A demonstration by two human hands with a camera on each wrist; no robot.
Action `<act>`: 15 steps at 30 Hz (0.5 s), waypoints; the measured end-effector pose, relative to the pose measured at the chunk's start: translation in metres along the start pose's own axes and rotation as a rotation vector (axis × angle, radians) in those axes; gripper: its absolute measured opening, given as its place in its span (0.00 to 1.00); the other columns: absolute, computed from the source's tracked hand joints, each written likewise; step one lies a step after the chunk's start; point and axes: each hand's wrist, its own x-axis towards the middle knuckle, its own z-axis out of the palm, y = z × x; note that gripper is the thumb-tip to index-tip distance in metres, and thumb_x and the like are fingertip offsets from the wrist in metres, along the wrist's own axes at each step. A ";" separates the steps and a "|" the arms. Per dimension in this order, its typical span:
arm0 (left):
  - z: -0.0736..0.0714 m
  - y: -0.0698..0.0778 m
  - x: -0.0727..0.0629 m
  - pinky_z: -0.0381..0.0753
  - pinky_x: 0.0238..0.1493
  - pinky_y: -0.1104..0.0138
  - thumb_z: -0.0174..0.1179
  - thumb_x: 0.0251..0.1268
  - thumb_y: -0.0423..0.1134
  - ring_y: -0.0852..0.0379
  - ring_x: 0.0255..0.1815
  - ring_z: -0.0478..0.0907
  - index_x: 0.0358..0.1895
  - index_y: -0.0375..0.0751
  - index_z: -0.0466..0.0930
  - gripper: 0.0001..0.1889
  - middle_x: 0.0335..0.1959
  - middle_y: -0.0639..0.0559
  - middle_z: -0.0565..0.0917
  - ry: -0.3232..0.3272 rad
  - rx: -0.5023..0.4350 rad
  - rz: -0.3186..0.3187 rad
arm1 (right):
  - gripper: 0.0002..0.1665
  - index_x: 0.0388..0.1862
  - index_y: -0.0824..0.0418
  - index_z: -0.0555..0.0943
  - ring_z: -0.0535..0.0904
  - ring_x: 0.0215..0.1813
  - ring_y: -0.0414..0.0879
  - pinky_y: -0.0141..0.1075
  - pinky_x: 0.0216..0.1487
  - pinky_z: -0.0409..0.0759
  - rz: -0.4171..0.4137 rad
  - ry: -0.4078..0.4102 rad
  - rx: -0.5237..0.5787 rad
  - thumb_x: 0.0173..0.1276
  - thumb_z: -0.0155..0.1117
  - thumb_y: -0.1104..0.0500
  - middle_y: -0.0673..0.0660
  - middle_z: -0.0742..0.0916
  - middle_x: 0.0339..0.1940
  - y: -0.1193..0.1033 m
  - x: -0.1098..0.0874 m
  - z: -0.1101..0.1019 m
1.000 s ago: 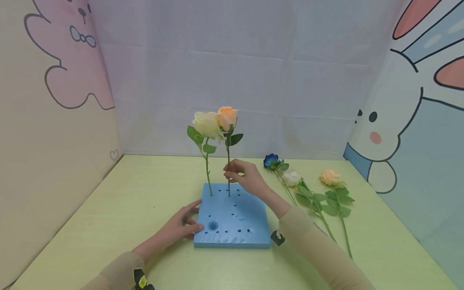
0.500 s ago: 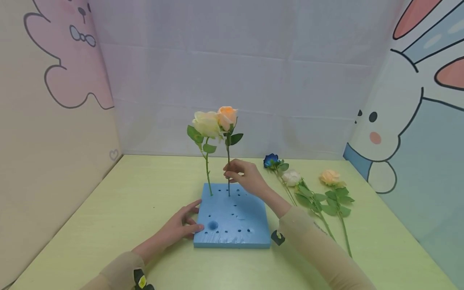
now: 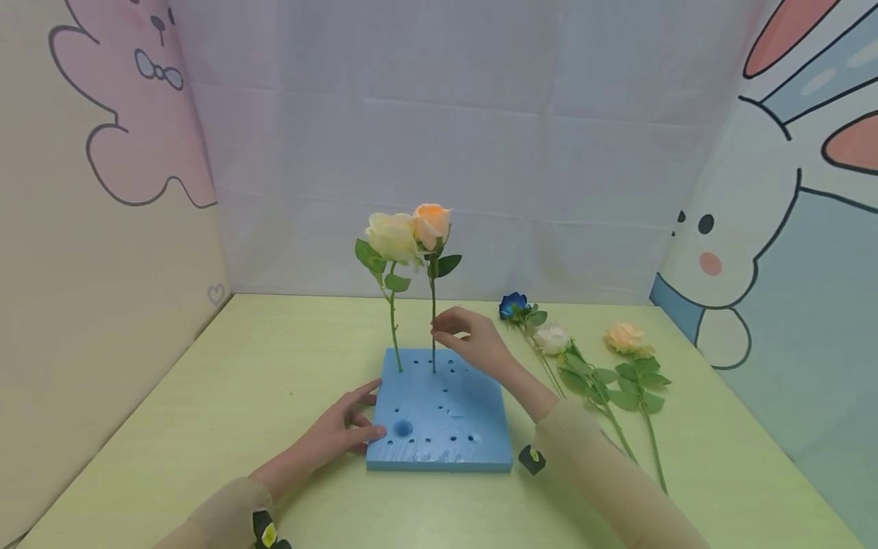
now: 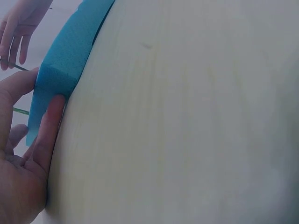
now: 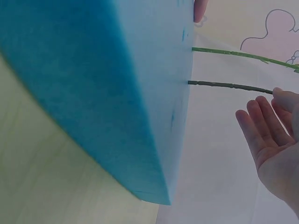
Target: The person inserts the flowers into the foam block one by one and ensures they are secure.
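Note:
A blue foam block [image 3: 473,415] with several holes lies on the table. Two artificial roses stand upright in its far part: a cream rose [image 3: 392,238] on a green stem and a peach rose [image 3: 432,226] on a darker stem. My right hand [image 3: 473,341] has thumb and forefinger at the peach rose's dark stem [image 5: 224,85], above the block, while the other fingers are spread. At the block's left edge my left hand [image 3: 336,428] holds it, thumb over the top and fingers along the side wall [image 4: 60,70].
Right of the block lie a blue rose [image 3: 513,305], a white rose [image 3: 552,338] and another peach rose [image 3: 626,337], their stems pointing toward me. A pale curtain [image 3: 453,152] hangs behind the table [image 3: 226,396], with cartoon-printed panels at both sides.
My right hand has shifted slightly to the right and down along the stem, its fingertips now just at it. Both standing roses and my left hand keep their places.

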 end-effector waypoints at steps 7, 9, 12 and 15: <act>-0.001 0.000 0.001 0.87 0.38 0.66 0.71 0.58 0.47 0.55 0.44 0.79 0.78 0.53 0.56 0.45 0.71 0.38 0.68 -0.010 -0.007 0.010 | 0.12 0.52 0.57 0.81 0.84 0.55 0.48 0.41 0.56 0.85 0.022 0.012 -0.009 0.71 0.63 0.59 0.54 0.87 0.51 0.013 -0.008 -0.006; -0.001 0.000 0.001 0.86 0.38 0.66 0.71 0.58 0.47 0.55 0.44 0.79 0.78 0.53 0.56 0.45 0.71 0.38 0.68 -0.011 -0.009 0.011 | 0.14 0.54 0.59 0.81 0.84 0.56 0.49 0.42 0.57 0.84 0.032 0.017 -0.014 0.71 0.63 0.59 0.55 0.87 0.52 0.018 -0.010 -0.009; -0.001 0.001 0.000 0.86 0.38 0.66 0.71 0.58 0.47 0.55 0.44 0.79 0.78 0.53 0.56 0.46 0.70 0.38 0.68 -0.011 -0.009 0.013 | 0.15 0.55 0.58 0.80 0.83 0.57 0.50 0.42 0.59 0.83 0.054 0.028 -0.029 0.71 0.63 0.58 0.56 0.87 0.53 0.026 -0.014 -0.013; -0.001 0.001 0.000 0.86 0.38 0.66 0.71 0.58 0.46 0.55 0.44 0.80 0.78 0.52 0.56 0.46 0.70 0.37 0.68 -0.010 -0.011 0.012 | 0.17 0.57 0.58 0.80 0.83 0.58 0.51 0.44 0.59 0.83 0.068 0.041 -0.051 0.71 0.63 0.58 0.57 0.86 0.55 0.032 -0.020 -0.019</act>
